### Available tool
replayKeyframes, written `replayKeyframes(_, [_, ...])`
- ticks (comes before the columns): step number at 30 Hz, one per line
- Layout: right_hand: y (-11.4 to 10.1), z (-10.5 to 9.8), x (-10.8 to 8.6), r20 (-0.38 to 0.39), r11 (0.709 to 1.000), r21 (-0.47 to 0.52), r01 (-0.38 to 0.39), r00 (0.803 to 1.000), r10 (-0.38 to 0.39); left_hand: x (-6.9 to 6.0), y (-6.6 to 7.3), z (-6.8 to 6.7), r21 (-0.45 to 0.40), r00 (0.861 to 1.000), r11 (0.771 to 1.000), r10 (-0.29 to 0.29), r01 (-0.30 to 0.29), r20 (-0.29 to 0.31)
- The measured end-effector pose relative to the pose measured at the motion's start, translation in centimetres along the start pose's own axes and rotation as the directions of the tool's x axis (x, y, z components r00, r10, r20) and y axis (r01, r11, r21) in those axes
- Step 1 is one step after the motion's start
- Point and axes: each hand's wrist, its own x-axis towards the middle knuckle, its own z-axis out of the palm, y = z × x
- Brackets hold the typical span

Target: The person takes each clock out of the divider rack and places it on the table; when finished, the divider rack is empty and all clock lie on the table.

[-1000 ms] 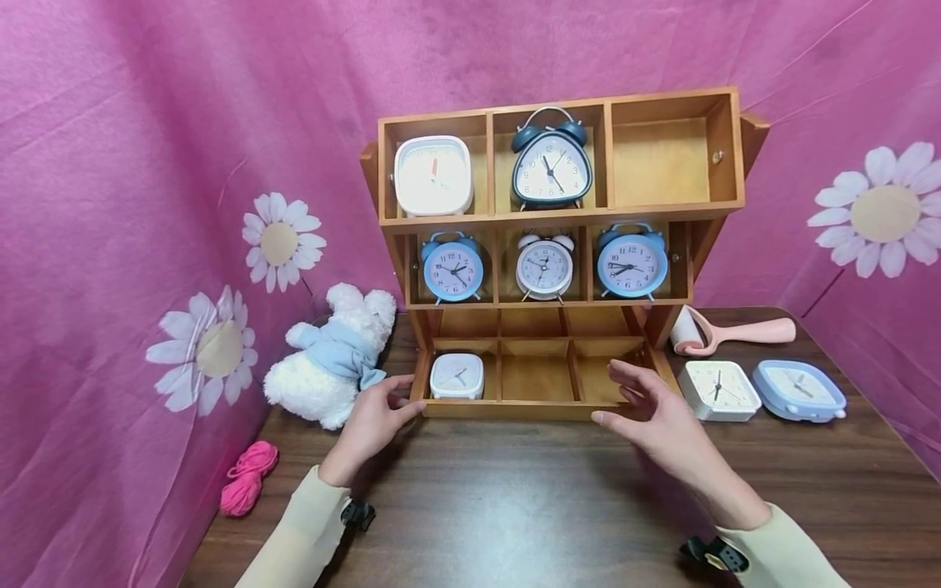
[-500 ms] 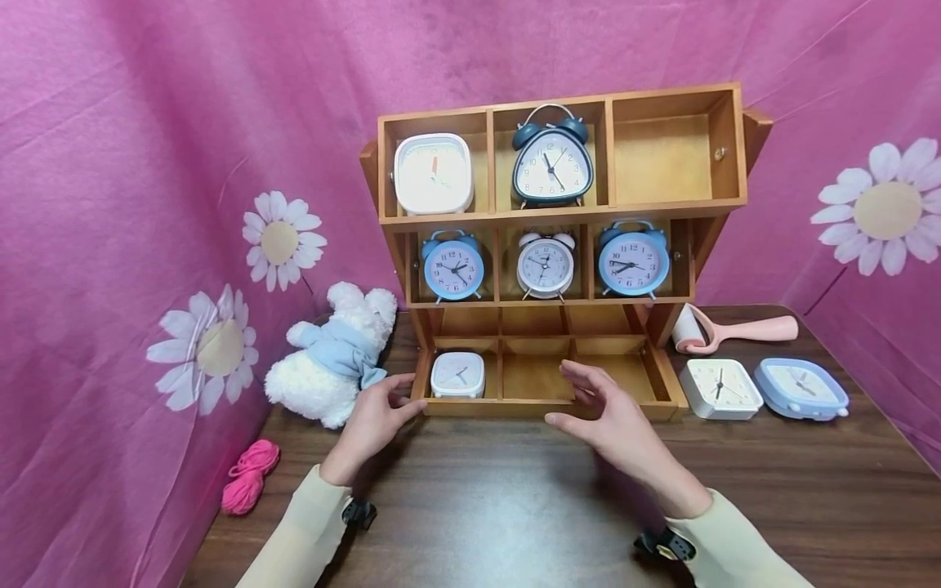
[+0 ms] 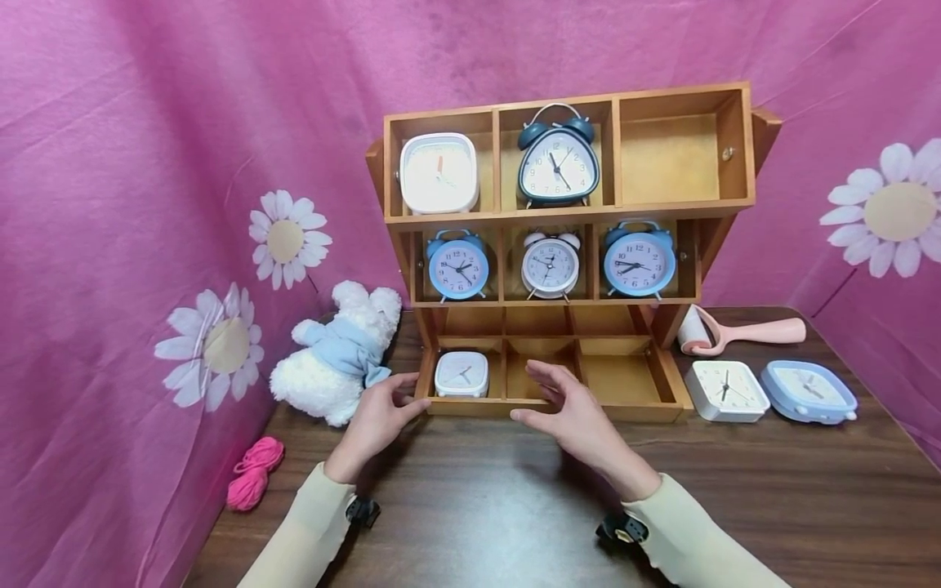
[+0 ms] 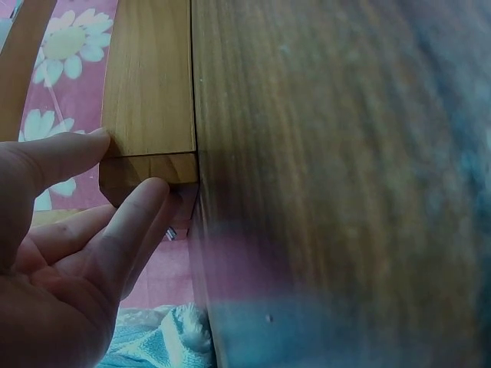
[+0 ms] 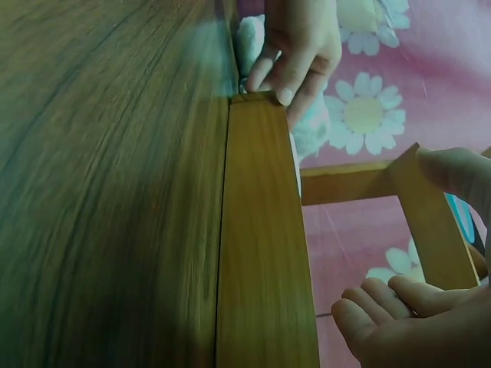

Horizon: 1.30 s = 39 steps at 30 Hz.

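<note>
A three-tier wooden display shelf (image 3: pixel 647 415) stands on the table, with clocks in several compartments. My left hand (image 3: pixel 378 419) grips its bottom left corner; in the left wrist view the thumb and fingers meet the end of the front board (image 4: pixel 149 84). My right hand (image 3: pixel 577 416) hovers before the bottom middle compartment, thumb and fingers apart, holding nothing. A white square clock (image 3: pixel 461 374) sits in the bottom left compartment. Above it are a blue twin-bell clock (image 3: pixel 459 269), a white twin-bell clock (image 3: pixel 550 267) and another blue clock (image 3: pixel 639 264). The top tier has a white clock (image 3: pixel 439 173) and a dark green clock (image 3: pixel 559 167).
Right of the shelf lie a white square clock (image 3: pixel 728 392), a light blue clock (image 3: pixel 809 393) and a pink-handled lint roller (image 3: pixel 764 331). On the left are a white plush toy (image 3: pixel 334 359) and pink yarn (image 3: pixel 253 474). A pink curtain (image 3: pixel 184 98) hangs behind the table (image 3: pixel 470 506).
My right hand has moved left along the shelf's front, from the bottom right compartment to the middle one. The left hand stays at the corner. The head view has shifted slightly.
</note>
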Motion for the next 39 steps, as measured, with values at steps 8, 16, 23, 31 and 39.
replayKeyframes(8, [-0.5, 2.5, 1.4, -0.001, 0.997, 0.052, -0.054, 0.999, 0.054, 0.4, -1.3, 0.4, -0.002, 0.999, 0.999, 0.04, -0.04, 0.005])
replayKeyframes(16, [-1.3, 5.5, 2.7, -0.094, 0.996, -0.001, -0.084, 0.992, 0.084, 0.4, -0.9, 0.4, -0.003, 0.999, 0.999, -0.032, 0.032, 0.019])
replayKeyframes(23, [-2.0, 8.0, 3.6, -0.197, 0.992, -0.098, -0.077, 0.979, 0.057, -0.1, -0.2, 0.0, -0.026, 1.0, 1.0, 0.008, -0.007, 0.012])
replayKeyframes(31, [-1.4, 10.4, 5.1, -0.267, 0.986, -0.16, -0.039, 0.964, -0.005, 0.1, -1.2, 0.0, -0.029, 0.998, 0.998, 0.057, -0.057, 0.003])
replayKeyframes(39, [-2.5, 11.3, 6.2, -0.274, 0.978, -0.169, -0.119, 0.959, 0.069, 0.3, -1.1, 0.1, -0.022, 0.999, 0.999, 0.047, -0.047, 0.01])
